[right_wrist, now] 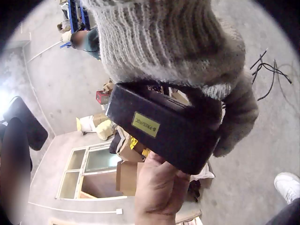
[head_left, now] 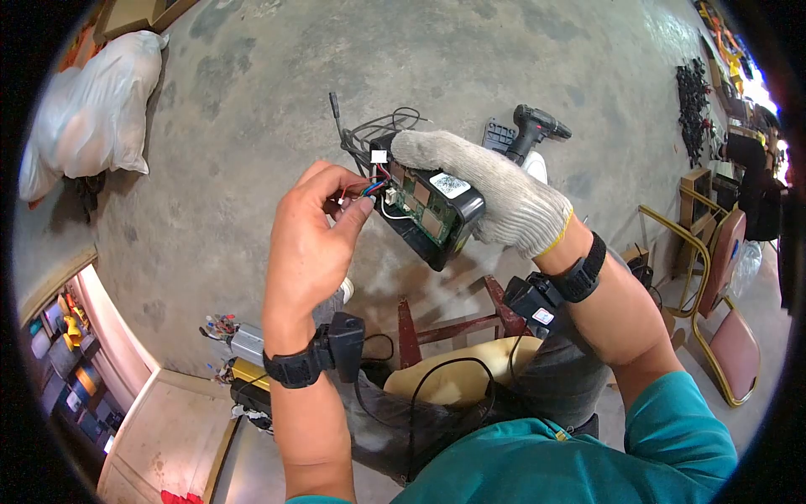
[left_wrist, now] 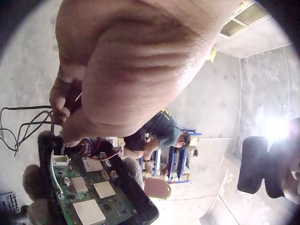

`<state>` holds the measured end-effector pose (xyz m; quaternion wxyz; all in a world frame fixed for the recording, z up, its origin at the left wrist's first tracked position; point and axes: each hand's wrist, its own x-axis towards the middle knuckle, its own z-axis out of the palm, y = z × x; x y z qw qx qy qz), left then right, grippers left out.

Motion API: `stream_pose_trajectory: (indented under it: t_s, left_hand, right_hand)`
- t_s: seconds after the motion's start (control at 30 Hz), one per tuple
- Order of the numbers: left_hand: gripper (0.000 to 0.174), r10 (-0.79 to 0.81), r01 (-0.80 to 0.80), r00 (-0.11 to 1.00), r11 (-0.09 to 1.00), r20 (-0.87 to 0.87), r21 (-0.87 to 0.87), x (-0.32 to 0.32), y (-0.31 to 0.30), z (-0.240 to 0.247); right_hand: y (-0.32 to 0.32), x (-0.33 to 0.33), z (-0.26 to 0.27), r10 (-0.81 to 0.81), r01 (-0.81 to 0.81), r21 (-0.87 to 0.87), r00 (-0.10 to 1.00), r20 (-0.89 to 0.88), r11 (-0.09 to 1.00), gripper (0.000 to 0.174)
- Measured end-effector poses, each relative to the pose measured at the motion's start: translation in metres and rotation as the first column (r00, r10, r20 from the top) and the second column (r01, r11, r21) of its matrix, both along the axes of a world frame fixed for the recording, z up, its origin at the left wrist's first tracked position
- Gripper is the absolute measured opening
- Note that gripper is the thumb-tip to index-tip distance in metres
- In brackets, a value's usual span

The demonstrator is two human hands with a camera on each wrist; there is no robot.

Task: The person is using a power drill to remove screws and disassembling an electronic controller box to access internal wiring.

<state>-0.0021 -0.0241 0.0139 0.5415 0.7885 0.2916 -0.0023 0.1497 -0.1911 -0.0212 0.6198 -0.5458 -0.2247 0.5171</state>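
Observation:
My right hand (head_left: 504, 189), in a knitted grey-white glove, grips a black box-shaped electronic device (head_left: 438, 254) from its right side. The open face shows a green circuit board (left_wrist: 96, 199) with pale square pads. My bare left hand (head_left: 306, 244) is at the device's left end, thumb and fingers pinching thin coloured wires (head_left: 372, 188). A white plug (head_left: 379, 156) stands out at the upper corner of the housing. Black cables (head_left: 357, 134) trail from the far end. In the right wrist view, a yellow label (right_wrist: 146, 124) marks the housing's outer side.
A cordless drill (head_left: 534, 130) stands on the floor beyond my right hand, beside a dark compartmented tray (head_left: 499, 134). A red-brown wooden stool (head_left: 409, 332) is below the device. Stacked chairs (head_left: 724, 294) stand right, a white sack (head_left: 96, 109) left. Another person (left_wrist: 164, 133) is in the background.

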Motion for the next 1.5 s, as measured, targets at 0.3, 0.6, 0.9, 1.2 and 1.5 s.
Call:
stream_pose_trajectory:
  t_s: [0.3,0.6,0.9,1.2,1.5]
  left_hand:
    - [0.011,0.089,-0.088,0.996,0.994,0.02,-0.058,0.003,0.003,-0.007]
    - [0.017,-0.023,0.015,0.997,0.995,-0.08,-0.101,0.002,-0.002,-0.001]
    - [0.017,-0.07,0.06,0.991,0.994,-0.114,-0.091,-0.002,0.003,0.0]
    - [0.012,0.103,-0.113,0.99,0.989,-0.098,-0.1,0.003,-0.003,-0.003]
    - [0.013,0.131,-0.13,0.991,0.985,-0.005,-0.117,0.007,-0.013,-0.013]
  right_hand:
    - [0.007,0.01,0.019,0.018,-0.075,-0.169,0.947,-0.32,0.983,0.038]
    - [0.001,0.011,0.002,0.09,-0.095,-0.086,0.994,-0.055,0.992,0.038]
    - [-0.004,0.008,0.001,0.169,-0.175,-0.085,0.983,-0.073,0.981,0.048]
    - [-0.005,0.012,0.008,0.167,-0.206,0.061,0.906,0.389,0.977,0.06]
    - [-0.004,0.014,0.013,0.18,-0.196,-0.008,0.88,0.439,0.98,0.069]
